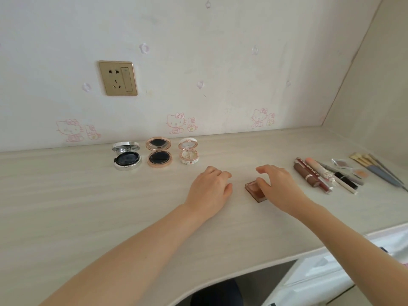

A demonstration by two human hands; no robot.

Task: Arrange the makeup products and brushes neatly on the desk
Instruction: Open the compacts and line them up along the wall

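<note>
While the left hand (pixel 209 188) lies on the desk (pixel 88 206), fingers loosely curled round nothing, the right hand (pixel 278 186) arches over a small brown square compact (pixel 253 191) at mid-desk, thumb touching it; whether its fingers grip it is hidden.

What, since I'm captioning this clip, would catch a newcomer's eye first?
Three open compacts stand in a row by the wall, left of centre. At centre, the left hand rests beside the right hand, which touches a small brown palette. Lipsticks and brushes crowd the right end of the desk.
</note>
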